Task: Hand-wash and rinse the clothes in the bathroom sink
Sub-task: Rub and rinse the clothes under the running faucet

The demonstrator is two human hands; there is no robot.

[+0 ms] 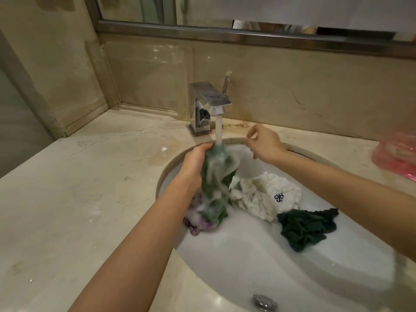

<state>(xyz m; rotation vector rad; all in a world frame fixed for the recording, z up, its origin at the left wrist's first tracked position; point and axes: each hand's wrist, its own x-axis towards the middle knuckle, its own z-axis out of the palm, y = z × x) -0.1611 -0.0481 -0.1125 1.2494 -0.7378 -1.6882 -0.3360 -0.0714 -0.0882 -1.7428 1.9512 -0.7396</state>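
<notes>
Presently, item one: green cloth (217, 176), soapy, gripped at its top by the left hand (195, 158) and held up under the stream (218, 129) from the tap (208, 102); its lower end trails onto a purple cloth (198, 224) at the left wall of the sink (315, 278).

Item two: right hand (264, 143), fingers loose and apart, holding nothing, just right of the stream, near the tap's lever (226, 83).

Item three: white cloth (269, 197) and dark green cloth (306, 228), lying in the basin, touching.

Risks, as judged:
- Stream striking the bunched top of the cloth may spray onto the table (90, 176) and backsplash.
- One-handed grip on slick, sudsy fabric may slip and drop the cloth.
- Green dye may bleed into the white cloth lying close.
- Loose cloth could drift over the drain (264, 301) and let the basin fill.

Surface: beige marble table, veined, with wet patches near the tap; white undermount sink.

Room: matching marble backsplash, clear acrylic tray (146, 75) leaning in the corner, metal-framed mirror (225, 32) above, pink plastic bag (396, 154) at right edge.
</notes>
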